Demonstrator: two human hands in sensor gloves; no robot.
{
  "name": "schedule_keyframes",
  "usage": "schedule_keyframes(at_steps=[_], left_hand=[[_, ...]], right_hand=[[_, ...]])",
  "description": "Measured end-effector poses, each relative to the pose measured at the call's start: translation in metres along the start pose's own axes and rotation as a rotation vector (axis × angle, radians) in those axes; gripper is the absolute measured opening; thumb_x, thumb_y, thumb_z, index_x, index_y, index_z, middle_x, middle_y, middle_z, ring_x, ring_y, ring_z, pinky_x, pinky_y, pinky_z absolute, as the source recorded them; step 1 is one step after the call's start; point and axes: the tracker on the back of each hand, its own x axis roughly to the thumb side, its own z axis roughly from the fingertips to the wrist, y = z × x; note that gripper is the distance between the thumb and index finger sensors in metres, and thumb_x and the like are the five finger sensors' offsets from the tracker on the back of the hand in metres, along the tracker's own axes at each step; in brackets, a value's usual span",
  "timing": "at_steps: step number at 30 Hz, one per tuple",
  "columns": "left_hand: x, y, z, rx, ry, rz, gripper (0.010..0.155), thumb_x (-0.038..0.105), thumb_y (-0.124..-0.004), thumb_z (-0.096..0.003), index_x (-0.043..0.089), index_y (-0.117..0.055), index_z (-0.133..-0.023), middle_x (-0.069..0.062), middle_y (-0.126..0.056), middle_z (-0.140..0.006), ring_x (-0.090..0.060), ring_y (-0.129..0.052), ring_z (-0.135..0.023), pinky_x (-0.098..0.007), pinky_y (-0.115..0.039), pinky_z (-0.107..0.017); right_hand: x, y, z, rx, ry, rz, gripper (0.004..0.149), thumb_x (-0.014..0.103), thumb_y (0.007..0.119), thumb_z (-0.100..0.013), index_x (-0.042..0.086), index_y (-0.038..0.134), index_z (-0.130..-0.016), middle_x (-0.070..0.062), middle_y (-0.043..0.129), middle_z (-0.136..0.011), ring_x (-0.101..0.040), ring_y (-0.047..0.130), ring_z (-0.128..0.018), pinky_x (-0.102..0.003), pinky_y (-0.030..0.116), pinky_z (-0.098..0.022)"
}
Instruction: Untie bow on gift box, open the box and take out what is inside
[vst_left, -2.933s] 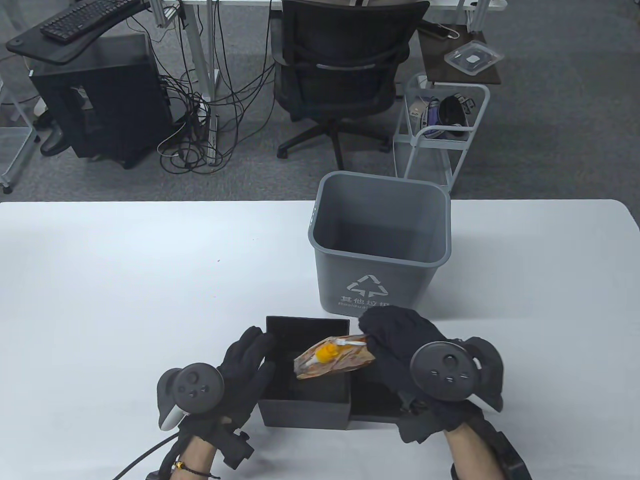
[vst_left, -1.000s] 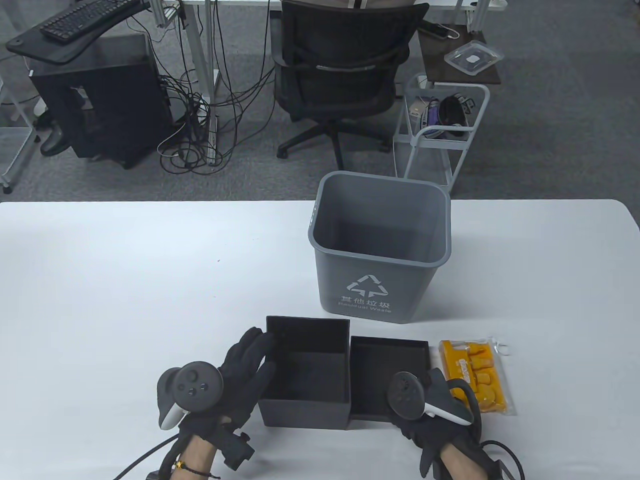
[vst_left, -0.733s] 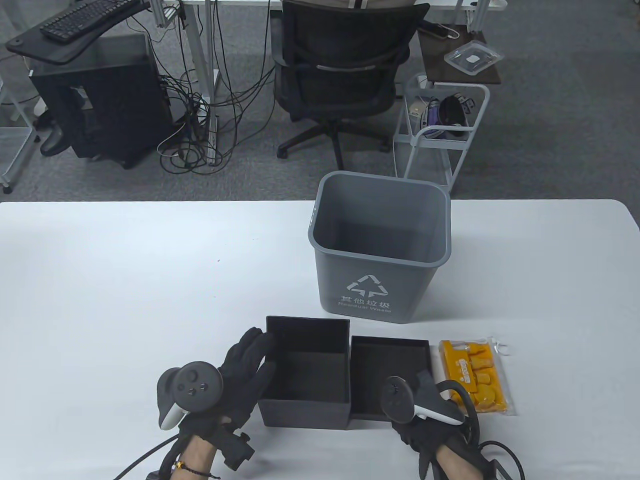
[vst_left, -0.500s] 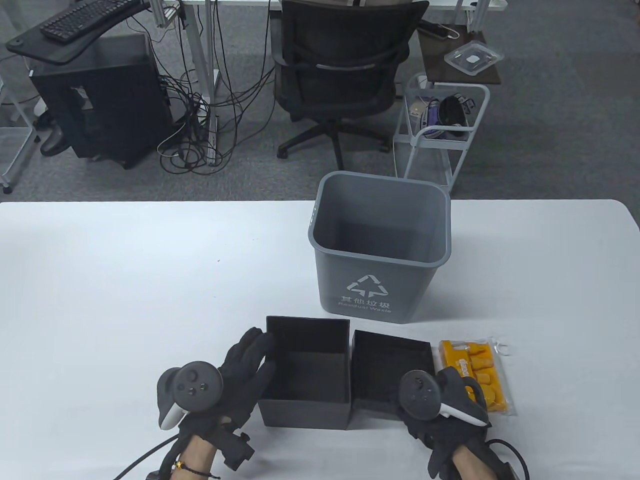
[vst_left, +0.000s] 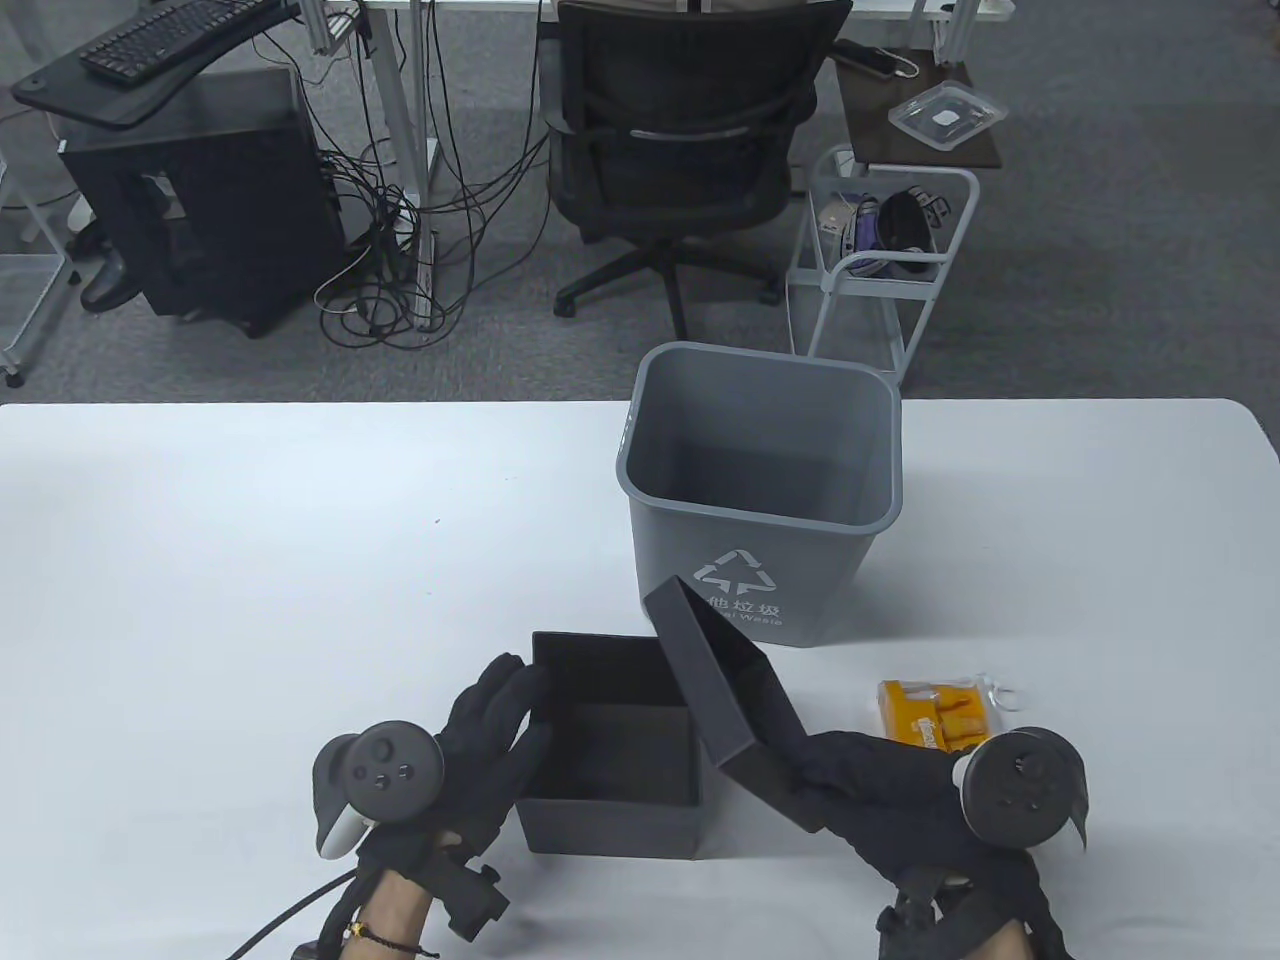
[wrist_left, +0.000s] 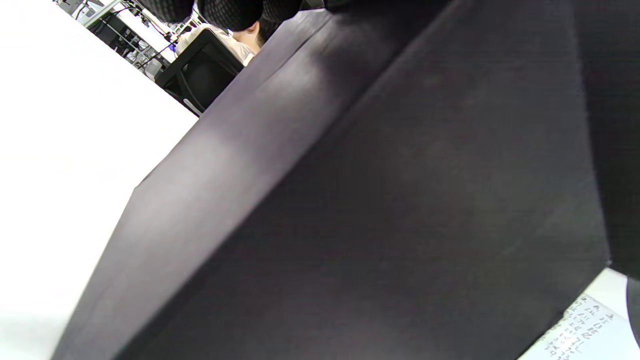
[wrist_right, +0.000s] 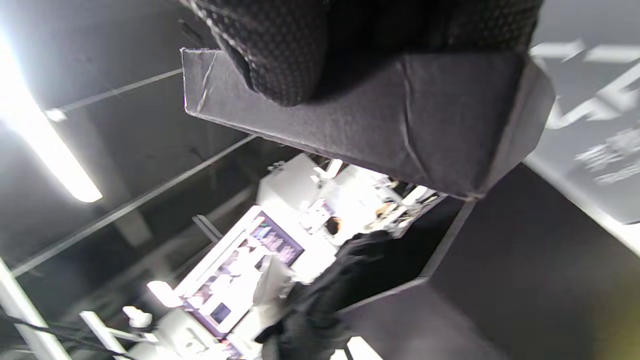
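Box: black gift box (vst_left: 610, 745) stands open at lower centre of the table view on the white surface (vst_left: 250, 560), interior showing bare.
Lid: black lid (vst_left: 725, 690) is raised and tilted above the box's right side, one edge low, the opposite corner high.
Right hand: right hand (vst_left: 890, 790) grips the lid's lower edge, fingers (wrist_right: 272, 47) curled over the rim.
Left hand: left hand (vst_left: 480, 745) lies flat against the box's left wall, fingers straight and pressed together.
Contents: orange packet (vst_left: 940, 715) lies on the surface at lower right, partly behind the right hand.
Bin: grey waste bin (vst_left: 760, 490) stands just behind the box.
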Motion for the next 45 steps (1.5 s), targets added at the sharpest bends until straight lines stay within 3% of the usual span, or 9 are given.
schedule_keyframes(at_steps=[5, 13, 17, 20, 25, 30, 37, 45], left_hand=[[0.013, 0.012, 0.005, 0.101, -0.117, 0.106, 0.067, 0.050, -0.059, -0.0627, 0.013, -0.040, -0.115, -0.021, -0.038, -0.119, -0.050, -0.049, -0.104, -0.062, -0.052, -0.072], [0.022, 0.012, 0.006, 0.083, -0.303, 0.503, 0.062, 0.044, -0.058, -0.0634, 0.017, -0.040, -0.116, -0.015, -0.057, -0.117, -0.048, -0.056, -0.103, -0.062, -0.054, -0.072], [0.026, 0.016, 0.009, 0.154, -0.324, 0.501, 0.060, 0.041, -0.059, -0.0625, 0.013, -0.046, -0.114, -0.016, -0.068, -0.109, -0.046, -0.069, -0.096, -0.062, -0.062, -0.069], [0.025, 0.021, 0.011, 0.211, -0.323, 0.473, 0.061, 0.043, -0.063, -0.0612, 0.010, -0.052, -0.111, -0.015, -0.077, -0.101, -0.044, -0.079, -0.087, -0.061, -0.069, -0.064], [0.018, 0.028, 0.014, 0.278, -0.287, 0.493, 0.067, 0.047, -0.073, -0.0578, 0.008, -0.055, -0.109, -0.013, -0.084, -0.091, -0.041, -0.086, -0.078, -0.059, -0.073, -0.059], [0.017, 0.032, 0.016, 0.313, -0.224, 0.373, 0.074, 0.051, -0.076, -0.0559, 0.009, -0.052, -0.111, -0.010, -0.090, -0.083, -0.037, -0.091, -0.070, -0.057, -0.078, -0.053], [0.016, 0.032, 0.017, 0.323, -0.157, 0.278, 0.074, 0.053, -0.077, -0.0551, 0.008, -0.055, -0.110, -0.012, -0.095, -0.071, -0.034, -0.097, -0.057, -0.054, -0.082, -0.044], [0.017, 0.031, 0.016, 0.308, -0.087, 0.108, 0.070, 0.054, -0.075, -0.0560, 0.002, -0.067, -0.102, -0.009, -0.100, -0.058, -0.030, -0.101, -0.044, -0.051, -0.085, -0.035]], right_hand=[[0.009, 0.020, -0.021, 0.093, -0.069, -0.136, 0.042, 0.026, 0.082, -0.049, 0.022, 0.082, -0.091, -0.009, 0.093, -0.083, -0.031, 0.095, -0.068, -0.043, 0.081, -0.052], [-0.005, 0.049, -0.042, 0.221, -0.135, -0.539, 0.042, 0.026, 0.081, -0.050, 0.024, 0.081, -0.092, -0.008, 0.093, -0.085, -0.031, 0.094, -0.070, -0.043, 0.080, -0.053], [-0.024, 0.056, -0.043, 0.227, -0.133, -0.736, 0.042, 0.027, 0.081, -0.050, 0.026, 0.081, -0.092, -0.007, 0.092, -0.086, -0.030, 0.093, -0.071, -0.042, 0.080, -0.055], [-0.036, 0.056, -0.042, 0.170, -0.090, -0.778, 0.044, 0.029, 0.080, -0.051, 0.027, 0.078, -0.095, -0.006, 0.090, -0.088, -0.030, 0.092, -0.073, -0.041, 0.080, -0.055], [-0.050, 0.052, -0.037, 0.019, 0.041, -0.689, 0.048, 0.037, 0.076, -0.055, 0.026, 0.068, -0.101, -0.006, 0.087, -0.090, -0.028, 0.092, -0.073, -0.038, 0.080, -0.055], [-0.057, 0.048, -0.027, -0.218, 0.198, -0.424, 0.060, 0.043, 0.075, -0.056, 0.024, 0.053, -0.108, -0.005, 0.084, -0.092, -0.024, 0.095, -0.067, -0.033, 0.083, -0.051], [-0.060, 0.054, -0.023, -0.262, 0.246, -0.321, 0.075, 0.049, 0.081, -0.052, 0.018, 0.046, -0.111, -0.012, 0.081, -0.094, -0.028, 0.094, -0.066, -0.036, 0.083, -0.049], [-0.061, 0.058, -0.021, -0.316, 0.307, -0.135, 0.070, 0.052, 0.080, -0.051, 0.017, 0.057, -0.107, -0.014, 0.087, -0.086, -0.028, 0.097, -0.059, -0.036, 0.084, -0.044]])
